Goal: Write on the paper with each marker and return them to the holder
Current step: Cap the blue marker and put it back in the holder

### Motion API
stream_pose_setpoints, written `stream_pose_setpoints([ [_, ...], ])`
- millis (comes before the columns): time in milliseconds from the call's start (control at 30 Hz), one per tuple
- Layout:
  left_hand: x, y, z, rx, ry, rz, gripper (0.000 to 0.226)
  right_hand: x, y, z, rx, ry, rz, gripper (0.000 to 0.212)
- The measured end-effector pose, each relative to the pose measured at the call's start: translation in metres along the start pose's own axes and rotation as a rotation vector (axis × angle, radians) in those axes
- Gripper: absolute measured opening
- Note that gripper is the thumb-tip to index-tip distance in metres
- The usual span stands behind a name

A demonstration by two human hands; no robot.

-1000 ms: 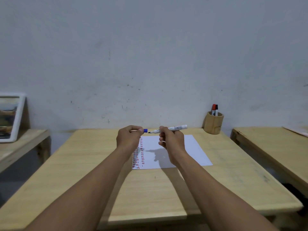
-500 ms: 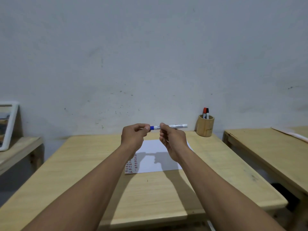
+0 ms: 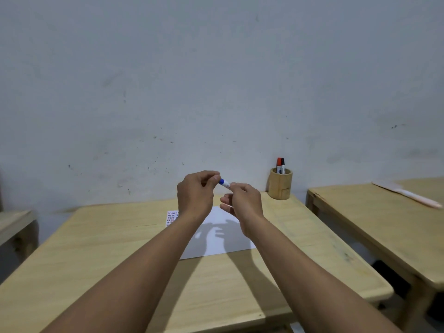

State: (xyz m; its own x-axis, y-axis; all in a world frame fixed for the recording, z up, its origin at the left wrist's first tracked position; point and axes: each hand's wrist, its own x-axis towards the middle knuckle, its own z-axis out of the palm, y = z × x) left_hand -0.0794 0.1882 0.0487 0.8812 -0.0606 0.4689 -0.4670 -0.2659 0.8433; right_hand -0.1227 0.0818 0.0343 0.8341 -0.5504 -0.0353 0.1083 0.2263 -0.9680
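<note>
Between both hands (image 3: 195, 193), blue marker (image 3: 224, 182).

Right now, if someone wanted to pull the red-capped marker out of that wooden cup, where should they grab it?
Pinch the red-capped marker by its cap, coming straight down from above. It stands nearly upright in the wooden cup, whose wall hides the barrel, so only the top is free. The black-capped marker stands close on its right, so the fingers need to stay narrow.
</note>
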Motion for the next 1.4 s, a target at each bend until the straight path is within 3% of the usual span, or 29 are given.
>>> stream_pose_setpoints([
  [100, 0.008, 0.010, 0.013, 0.059, 0.026, 0.038, 0.016, 0.004, -0.006, -0.013, -0.247, 0.009, -0.102, 0.029],
  [200, 0.014, 0.019, 0.028, 0.064, -0.004, 0.055, 0.015, 0.015, -0.011, -0.032, -0.509, 0.034, -0.245, 0.012],
  [300, 0.019, 0.026, 0.048, 0.040, -0.046, 0.054, 0.017, 0.030, -0.017, -0.054, -0.670, 0.056, -0.356, 0.012],
  [633, 0.034, 0.005, 0.144, 0.065, -0.208, -0.001, 0.033, 0.102, -0.048, -0.119, -0.771, 0.159, -0.423, 0.019],
  [900, 0.056, -0.036, 0.233, 0.132, -0.428, -0.079, 0.091, 0.175, -0.073, -0.149, -0.750, 0.253, -0.516, 0.012],
  [1033, 0.074, -0.045, 0.265, 0.122, -0.465, -0.103, 0.104, 0.208, -0.071, -0.156, -0.769, 0.289, -0.535, 0.020],
  [1400, 0.078, -0.066, 0.297, 0.001, -0.418, -0.117, 0.055, 0.267, -0.038, -0.158, -0.925, 0.253, -0.333, 0.026],
])
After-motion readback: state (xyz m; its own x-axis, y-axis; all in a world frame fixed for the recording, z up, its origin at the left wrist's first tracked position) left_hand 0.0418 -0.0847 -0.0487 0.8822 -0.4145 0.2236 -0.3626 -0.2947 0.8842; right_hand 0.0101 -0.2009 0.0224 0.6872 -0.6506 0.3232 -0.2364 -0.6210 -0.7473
